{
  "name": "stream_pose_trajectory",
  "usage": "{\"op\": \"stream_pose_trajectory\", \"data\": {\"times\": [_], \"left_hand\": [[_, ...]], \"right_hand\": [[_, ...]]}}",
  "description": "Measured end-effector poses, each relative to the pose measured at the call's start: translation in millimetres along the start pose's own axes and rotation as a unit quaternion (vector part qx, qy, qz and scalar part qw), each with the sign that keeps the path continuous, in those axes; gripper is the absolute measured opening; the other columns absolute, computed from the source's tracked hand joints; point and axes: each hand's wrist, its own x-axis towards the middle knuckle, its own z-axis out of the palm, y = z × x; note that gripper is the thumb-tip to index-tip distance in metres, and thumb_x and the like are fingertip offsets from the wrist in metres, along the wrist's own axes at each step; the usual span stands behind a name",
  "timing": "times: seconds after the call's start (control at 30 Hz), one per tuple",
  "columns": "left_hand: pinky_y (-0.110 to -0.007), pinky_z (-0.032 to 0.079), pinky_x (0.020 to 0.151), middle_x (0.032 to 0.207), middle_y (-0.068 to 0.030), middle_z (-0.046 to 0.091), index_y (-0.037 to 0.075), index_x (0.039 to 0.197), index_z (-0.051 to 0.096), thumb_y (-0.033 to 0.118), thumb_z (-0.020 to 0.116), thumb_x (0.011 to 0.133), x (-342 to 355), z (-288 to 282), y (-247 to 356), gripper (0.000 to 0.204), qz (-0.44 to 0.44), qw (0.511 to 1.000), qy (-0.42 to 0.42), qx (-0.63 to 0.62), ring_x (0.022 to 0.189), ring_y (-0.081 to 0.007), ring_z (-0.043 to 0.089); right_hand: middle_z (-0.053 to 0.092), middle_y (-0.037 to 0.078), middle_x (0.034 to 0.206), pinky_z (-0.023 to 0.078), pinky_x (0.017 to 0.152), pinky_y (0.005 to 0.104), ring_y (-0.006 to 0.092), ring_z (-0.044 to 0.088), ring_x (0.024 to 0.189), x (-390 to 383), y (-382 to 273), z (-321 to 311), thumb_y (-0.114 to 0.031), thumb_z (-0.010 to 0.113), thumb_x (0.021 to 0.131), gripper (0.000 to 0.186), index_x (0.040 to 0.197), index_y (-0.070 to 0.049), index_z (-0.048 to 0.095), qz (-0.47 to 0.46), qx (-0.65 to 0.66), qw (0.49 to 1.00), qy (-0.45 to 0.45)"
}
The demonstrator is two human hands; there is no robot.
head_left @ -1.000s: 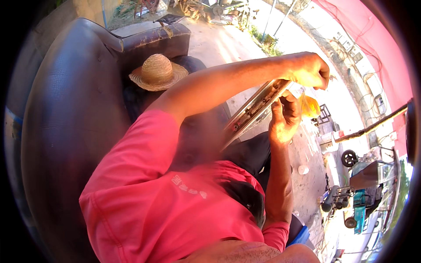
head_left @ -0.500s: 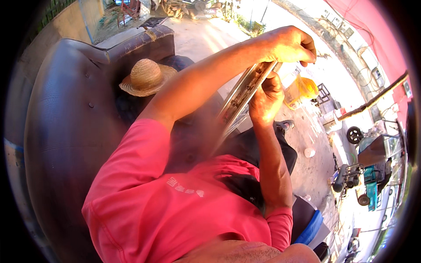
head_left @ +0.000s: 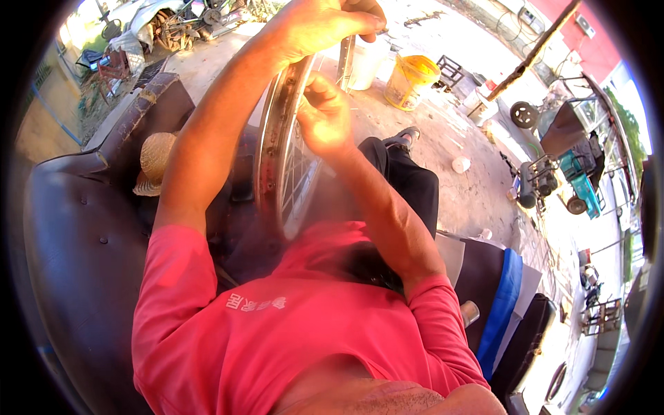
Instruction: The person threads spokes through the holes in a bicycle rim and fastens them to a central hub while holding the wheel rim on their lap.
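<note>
A bare spoked bicycle wheel (head_left: pixel 269 155) stands upright before my chest, without a tyre. Rust-brown marks run along its metal rim, and thin spokes show inside it. My left hand (head_left: pixel 325 26) is closed over the top of the wheel, its fingers bent down on the far side. Lower, my right hand (head_left: pixel 325 116) reaches in beside the rim among the spokes. Its fingers are curled together near the rim's inner edge, and what they pinch is hidden. The wheel's lower part is blurred near my shirt.
I sit on a dark leather sofa (head_left: pixel 90 235); a straw hat (head_left: pixel 156 159) lies on it at left. Ahead on the concrete stand a yellow bucket (head_left: pixel 413 81) and a white bucket (head_left: pixel 366 63). A teal three-wheeled cart (head_left: pixel 579 181) is at right, scrap heaped far left.
My view has turned, so the surroundings sit further left. The wheel has swung more upright and now shows its curved rim and spokes. Both hands stay at it.
</note>
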Motion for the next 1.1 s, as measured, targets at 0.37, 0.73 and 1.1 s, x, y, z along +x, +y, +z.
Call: {"op": "stream_pose_trajectory", "data": {"times": [0.37, 0.73, 1.1], "left_hand": [[-0.034, 0.054, 0.075, 0.087, -0.0121, 0.072, -0.001, 0.096, 0.069, 0.014, 0.07, 0.085, -11.2, 5.4, 15.9, 0.018, 0.008, 0.98, -0.008, 0.2, 0.08, -0.0187, 0.067], [-0.034, 0.054, 0.077, 0.088, -0.0129, 0.072, -0.002, 0.097, 0.069, 0.012, 0.071, 0.083, -14.3, -0.1, 10.3, 0.02, 0.055, 0.976, -0.029, 0.208, 0.082, -0.0196, 0.067], [-0.033, 0.053, 0.078, 0.089, -0.0115, 0.072, -0.002, 0.097, 0.07, 0.011, 0.071, 0.087, -16.7, -4.8, 9.4, 0.017, 0.069, 0.981, -0.033, 0.18, 0.084, -0.0176, 0.067]], "right_hand": [[0.069, 0.005, 0.101, 0.053, 0.079, 0.0273, 0.0117, 0.064, 0.088, 0.7, -8.9, -24.8, -0.01, 0.065, 0.098, 0.017, 0.113, -0.003, 0.062, 0.017, 0.034, 0.997, -0.062], [0.065, 0.001, 0.098, 0.049, 0.08, 0.0275, 0.0095, 0.059, 0.087, 11.0, -19.0, -13.2, -0.011, 0.06, 0.101, 0.012, 0.109, -0.003, 0.063, -0.222, -0.175, 0.955, -0.091], [0.064, 0.002, 0.098, 0.049, 0.079, 0.0273, 0.0106, 0.059, 0.088, 8.9, -18.7, -17.7, -0.009, 0.059, 0.101, 0.011, 0.111, -0.003, 0.061, -0.317, -0.411, 0.852, -0.066]]}}
